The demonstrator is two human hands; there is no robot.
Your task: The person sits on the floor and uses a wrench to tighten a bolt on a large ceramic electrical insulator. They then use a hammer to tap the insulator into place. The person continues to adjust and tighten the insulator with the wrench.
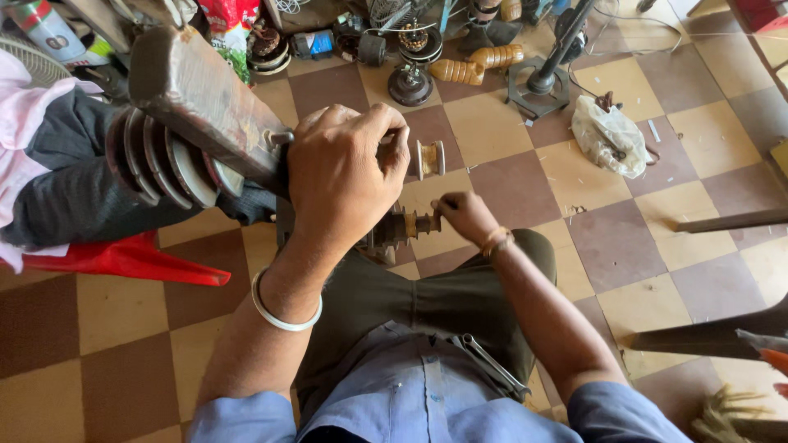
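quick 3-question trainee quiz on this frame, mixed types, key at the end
1. True or false: the left hand wears a silver bangle on its wrist.
2. Multiple choice: where does the white plastic bag lie? A) on the lap B) on the checkered floor C) on the red plastic stool
3. Fill in: the right hand grips the end of a ribbed metal ____ low in front of the knees.

Key: 1 true; 2 B; 3 shaft
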